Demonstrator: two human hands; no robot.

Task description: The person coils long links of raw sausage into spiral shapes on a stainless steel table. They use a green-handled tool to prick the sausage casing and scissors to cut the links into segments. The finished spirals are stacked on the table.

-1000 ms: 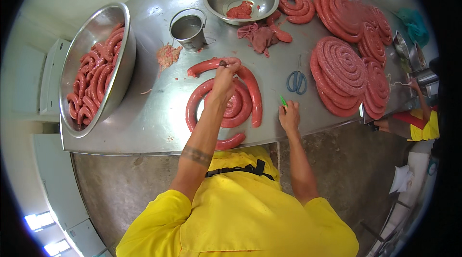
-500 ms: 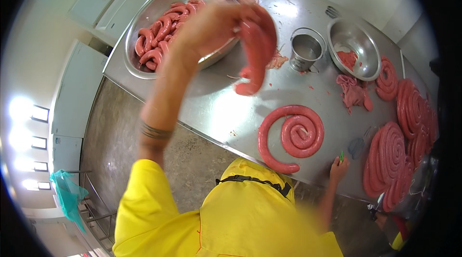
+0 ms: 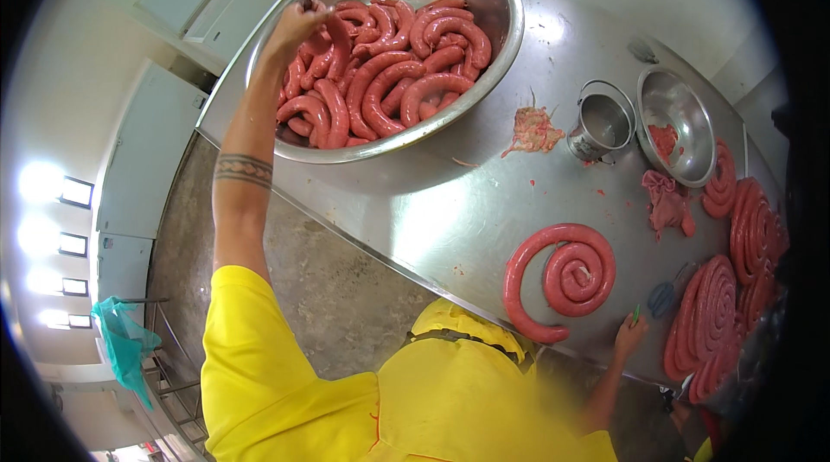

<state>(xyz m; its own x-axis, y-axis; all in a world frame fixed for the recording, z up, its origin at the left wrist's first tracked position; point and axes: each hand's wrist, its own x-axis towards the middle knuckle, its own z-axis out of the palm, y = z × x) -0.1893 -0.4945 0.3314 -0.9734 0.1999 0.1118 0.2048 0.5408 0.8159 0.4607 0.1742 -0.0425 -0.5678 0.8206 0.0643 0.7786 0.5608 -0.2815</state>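
Red raw sausage links [image 3: 393,73] in the big round steel bowl [image 3: 510,25] deserve a gentle release from the left hand [image 3: 294,25], fingers pinched on one link, while the right hand [image 3: 629,337] rests half-curled, holding nothing, at the steel table [image 3: 450,220] edge.

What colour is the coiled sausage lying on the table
Pinkish red; the coiled sausage shows clearly in the head view.

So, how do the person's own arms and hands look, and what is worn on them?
Both hands are bare, without gloves. The left hand belongs to a bare forearm with a dark band tattoo around it, and a short bright yellow sleeve covers the upper arm. The right hand also has a bare forearm coming out of the same yellow garment. No watch or rings are visible.
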